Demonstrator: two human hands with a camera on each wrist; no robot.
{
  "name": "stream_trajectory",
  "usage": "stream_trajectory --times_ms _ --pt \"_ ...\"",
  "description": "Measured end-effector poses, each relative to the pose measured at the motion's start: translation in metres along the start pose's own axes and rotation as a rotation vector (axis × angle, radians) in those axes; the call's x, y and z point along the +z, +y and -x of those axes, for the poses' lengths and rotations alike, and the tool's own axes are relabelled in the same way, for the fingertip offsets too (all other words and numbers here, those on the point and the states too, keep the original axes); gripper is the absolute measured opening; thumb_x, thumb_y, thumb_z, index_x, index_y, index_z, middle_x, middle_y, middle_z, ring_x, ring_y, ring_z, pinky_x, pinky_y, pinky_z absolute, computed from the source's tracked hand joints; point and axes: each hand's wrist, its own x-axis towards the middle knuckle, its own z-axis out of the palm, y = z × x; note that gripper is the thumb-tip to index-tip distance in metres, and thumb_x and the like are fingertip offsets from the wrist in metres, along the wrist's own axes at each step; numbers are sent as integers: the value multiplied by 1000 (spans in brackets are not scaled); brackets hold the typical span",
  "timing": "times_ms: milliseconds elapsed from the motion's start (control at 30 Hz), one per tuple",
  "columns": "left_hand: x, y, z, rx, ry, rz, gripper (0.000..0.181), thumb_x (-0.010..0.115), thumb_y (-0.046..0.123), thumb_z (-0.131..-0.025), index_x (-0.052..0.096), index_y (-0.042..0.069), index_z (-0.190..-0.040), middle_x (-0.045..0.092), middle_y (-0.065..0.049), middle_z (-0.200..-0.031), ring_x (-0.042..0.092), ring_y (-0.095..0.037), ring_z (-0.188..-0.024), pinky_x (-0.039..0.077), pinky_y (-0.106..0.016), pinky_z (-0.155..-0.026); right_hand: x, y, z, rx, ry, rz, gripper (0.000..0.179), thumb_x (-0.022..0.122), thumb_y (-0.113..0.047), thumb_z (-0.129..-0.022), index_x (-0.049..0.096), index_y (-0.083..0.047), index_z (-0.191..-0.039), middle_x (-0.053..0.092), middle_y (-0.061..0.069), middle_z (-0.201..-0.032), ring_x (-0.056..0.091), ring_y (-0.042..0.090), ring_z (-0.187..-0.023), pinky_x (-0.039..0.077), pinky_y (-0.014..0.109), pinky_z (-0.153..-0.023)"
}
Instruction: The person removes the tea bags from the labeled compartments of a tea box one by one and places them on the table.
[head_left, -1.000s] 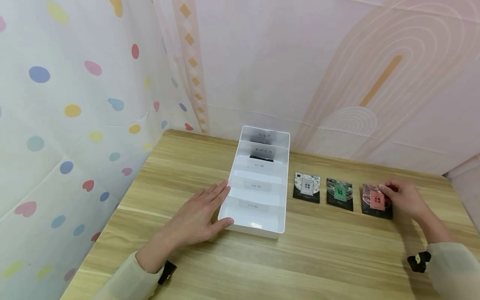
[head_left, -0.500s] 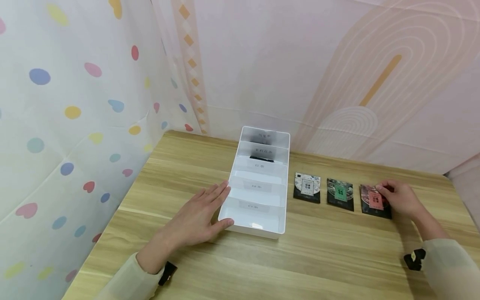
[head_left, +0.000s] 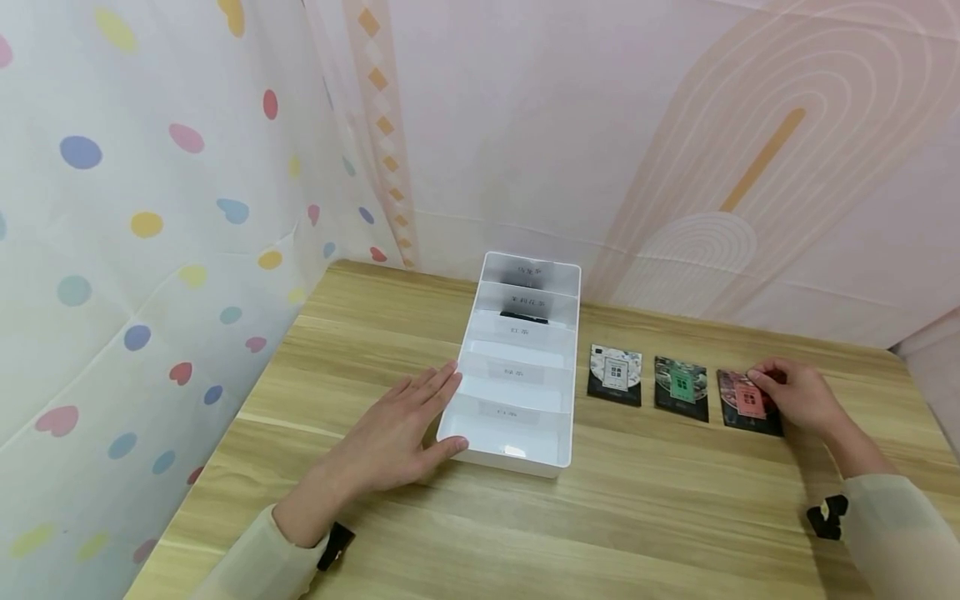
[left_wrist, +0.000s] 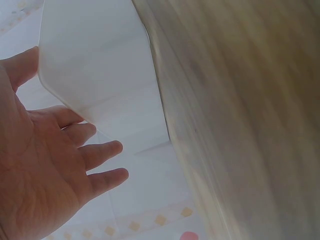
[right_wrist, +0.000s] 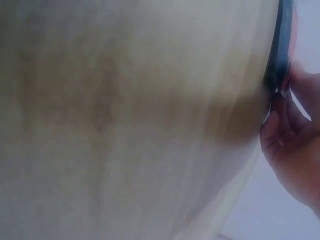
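My left hand (head_left: pixel 405 429) lies with straight fingers along the left side of a white compartment box (head_left: pixel 565 417); the left wrist view shows its fingertips (left_wrist: pixel 112 148) at the box wall (left_wrist: pixel 110 65). At the right, my right hand (head_left: pixel 802 396) pinches the right edge of a flat black sachet with a red label (head_left: pixel 748 402). In the right wrist view the thumb lies on the printed face of the sachet (right_wrist: pixel 286 45) and the curled fingers are at its edge. A green-label sachet (head_left: pixel 681 387) and a white-label sachet (head_left: pixel 615 375) lie to its left.
Labelled dividers cross the box, and a dark flat item (head_left: pixel 523 317) shows in one rear compartment. Everything stands on a wooden table (head_left: pixel 510 533). Patterned cloth (head_left: pixel 525 125) hangs behind and at the left, close to the table's edges.
My right hand has shifted slightly left together with the red-label sachet, which now lies a little nearer the green-label one. My left hand and the box have stayed in place.
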Motion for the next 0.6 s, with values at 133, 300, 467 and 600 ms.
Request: stream_trajectory --times_ms 133,300,467,600 --pt "-1 0 0 -2 -3 0 84 58 55 -103 33 2 -163 25 -10 -172 32 -39 -154 28 -59 -124 0 1 0 -1 -4 3 31 52 -21 -112 66 6 -107 60 5 -80 47 18 -70 38 30 -61" --pt "-1 1 0 -5 -5 -5 84 58 56 -103 33 2 -163 25 -10 -172 32 -39 -154 27 -58 -124 0 3 2 -1 6 11 30 52 -20 -112 66 6 -106 60 6 -81 48 18 -71 39 30 -61" --pt "-2 1 -1 -3 -7 -13 84 57 56 -103 33 2 -163 25 -11 -172 32 -39 -154 27 -58 -124 -1 3 4 3 13 13 31 51 -20 -112 66 7 -107 59 6 -80 47 17 -69 38 30 -60" --pt "-3 2 -1 -4 -9 -12 84 58 55 -103 33 2 -163 25 -11 -172 32 -39 -154 27 -59 -124 -1 3 5 6 15 10 31 52 -20 -112 66 6 -107 60 5 -80 47 15 -68 38 30 -59"
